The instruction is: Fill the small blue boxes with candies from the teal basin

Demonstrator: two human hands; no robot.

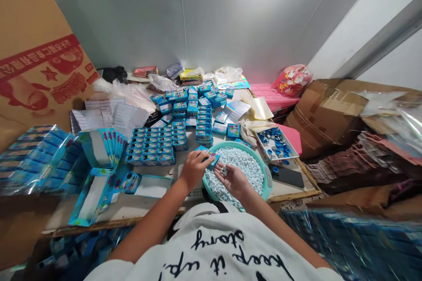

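My left hand grips a small blue printed box, tilted over the near left part of a turquoise basin. Small white pellets fill much of that basin. Palm up above them, my right hand cradles a few white pellets on its curled fingers, close to the box's end. Left of the basin stand neat rows of matching blue boxes. Behind it a looser heap of such boxes is piled up.
At the basin's right, a white tray holds blue ring-like caps, with a dark phone-like slab in front. Open blue display cartons lie at left. A large cardboard box rises beside them; another carton stands at right.
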